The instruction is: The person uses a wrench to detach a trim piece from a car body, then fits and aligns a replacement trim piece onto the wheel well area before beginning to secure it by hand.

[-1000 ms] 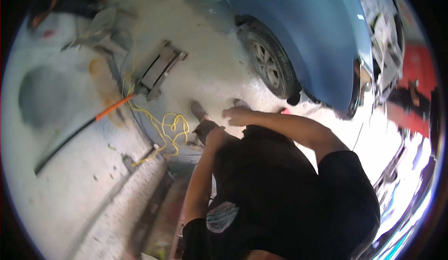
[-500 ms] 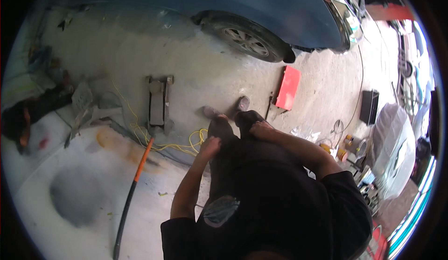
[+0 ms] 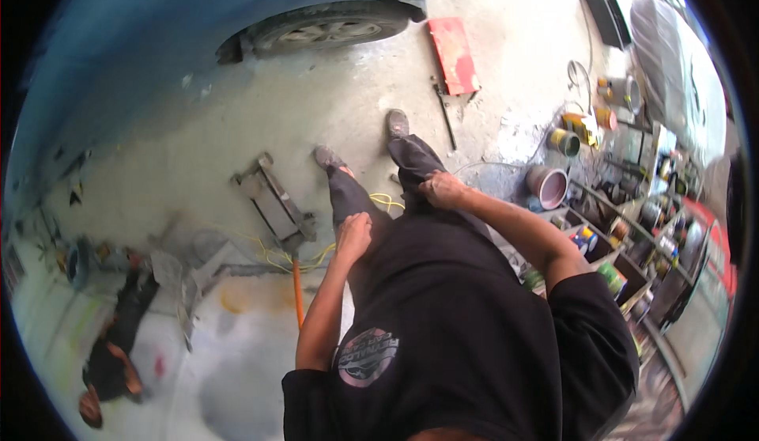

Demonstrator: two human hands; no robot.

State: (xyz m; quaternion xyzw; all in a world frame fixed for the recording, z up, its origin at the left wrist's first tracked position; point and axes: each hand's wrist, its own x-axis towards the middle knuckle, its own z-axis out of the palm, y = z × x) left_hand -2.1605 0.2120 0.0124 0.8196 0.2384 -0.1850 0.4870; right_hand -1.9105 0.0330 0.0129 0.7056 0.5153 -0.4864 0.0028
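- Turned farther to the right since half a second ago, the view puts the car's wheel (image 3: 328,30) more to the left and brings paint tins into sight.
- Left hand (image 3: 355,234): fingers curled, at the left thigh of the dark trousers (image 3: 413,156); whether it grips the cloth, I cannot tell.
- Right hand (image 3: 441,189): fingers bent, on the right thigh; whether it pinches the cloth, I cannot tell.
- Trousers: worn by the person, directly beneath both hands.
- Yellow cord (image 3: 315,261) snakes over the floor near the left leg, beside the trolley jack (image 3: 273,208) with its orange handle (image 3: 298,295).
- Right side: bucket (image 3: 534,180), yellow-and-green tin (image 3: 563,142), compartmented rack full of tins.
- Beyond the feet: red oblong panel (image 3: 455,55), then the blue car (image 3: 142,53).
- Far left: another person (image 3: 111,362) in dark clothes.
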